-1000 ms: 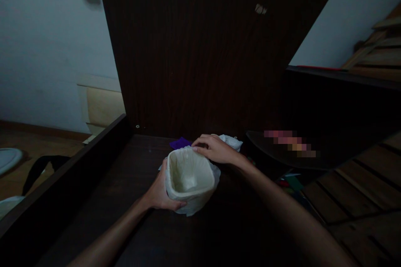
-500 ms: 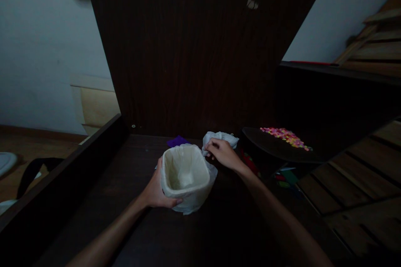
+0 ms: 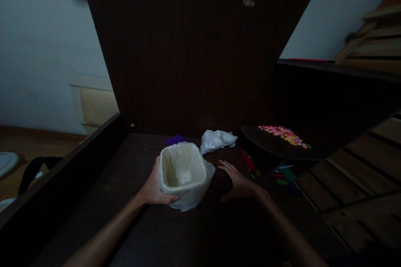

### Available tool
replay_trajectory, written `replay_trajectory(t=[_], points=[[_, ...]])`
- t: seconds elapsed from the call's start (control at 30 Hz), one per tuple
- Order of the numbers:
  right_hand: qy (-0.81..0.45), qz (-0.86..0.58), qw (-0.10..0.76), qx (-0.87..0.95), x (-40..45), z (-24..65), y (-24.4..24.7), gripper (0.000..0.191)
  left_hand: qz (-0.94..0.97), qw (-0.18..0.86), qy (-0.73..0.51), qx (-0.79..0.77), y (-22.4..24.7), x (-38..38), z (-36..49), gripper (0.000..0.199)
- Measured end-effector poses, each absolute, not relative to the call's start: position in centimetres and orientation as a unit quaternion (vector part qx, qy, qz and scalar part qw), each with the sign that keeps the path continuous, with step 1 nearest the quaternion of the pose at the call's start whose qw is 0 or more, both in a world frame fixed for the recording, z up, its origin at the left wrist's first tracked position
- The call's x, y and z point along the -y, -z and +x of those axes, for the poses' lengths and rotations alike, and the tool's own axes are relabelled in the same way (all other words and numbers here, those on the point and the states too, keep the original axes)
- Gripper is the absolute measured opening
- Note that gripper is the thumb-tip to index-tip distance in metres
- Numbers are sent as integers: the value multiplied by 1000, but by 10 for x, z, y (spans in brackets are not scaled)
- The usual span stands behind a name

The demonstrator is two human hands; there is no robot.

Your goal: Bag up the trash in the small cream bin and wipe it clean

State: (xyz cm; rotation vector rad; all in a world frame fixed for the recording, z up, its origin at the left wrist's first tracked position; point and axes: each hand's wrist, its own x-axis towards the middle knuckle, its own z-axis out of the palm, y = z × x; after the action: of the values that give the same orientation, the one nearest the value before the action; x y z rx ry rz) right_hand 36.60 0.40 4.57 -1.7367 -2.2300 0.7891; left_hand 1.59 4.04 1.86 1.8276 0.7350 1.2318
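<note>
A small square bin (image 3: 182, 187) with a whitish plastic bag lining it stands on the dark wooden desk. The bag is folded over its rim and hangs loose on the outside. My left hand (image 3: 156, 187) grips the bin's left side, thumb across the front. To the right of the bin, my right hand (image 3: 236, 182) is spread with its fingers apart, just off the bag and holding nothing. A crumpled white plastic bag (image 3: 216, 139) lies behind the bin. Beside it, partly hidden by the bin, is a purple piece (image 3: 176, 139).
A dark corner shelf (image 3: 266, 144) on the right bears several pink and yellow bits (image 3: 285, 134). Below it lie red and green items (image 3: 283, 177). A tall dark panel (image 3: 194, 58) rises behind; a raised side board (image 3: 72, 167) edges the left.
My right hand has let go of the crumpled white bag and come back toward me, its fingers opening beside the bin. My left hand keeps its hold.
</note>
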Motion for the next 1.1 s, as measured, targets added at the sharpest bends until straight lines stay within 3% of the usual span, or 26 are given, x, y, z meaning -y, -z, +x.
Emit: replay_trajectory(t=[0.23, 0.33, 0.5, 0.67, 0.77, 1.1], points=[[-196, -637, 109, 737, -4, 390, -60, 104, 723, 398, -488, -284, -18, -42, 15, 122], [-185, -645, 177, 719, -2, 398, -92, 100, 725, 400, -482, -287, -19, -42, 15, 124], [-216, -520, 281, 777, 5, 350, -163, 107, 730, 401, -486, -264, -20, -42, 16, 123], [-186, -407, 208, 870, -2, 270, -194, 118, 729, 395, -498, -253, -23, -41, 18, 123], [-172, -375, 174, 894, -13, 242, -190, 112, 735, 384, -494, -262, -27, -38, 18, 124], [-185, -368, 137, 901, -30, 241, -177, 106, 743, 372, -498, -248, -18, -45, 17, 124]])
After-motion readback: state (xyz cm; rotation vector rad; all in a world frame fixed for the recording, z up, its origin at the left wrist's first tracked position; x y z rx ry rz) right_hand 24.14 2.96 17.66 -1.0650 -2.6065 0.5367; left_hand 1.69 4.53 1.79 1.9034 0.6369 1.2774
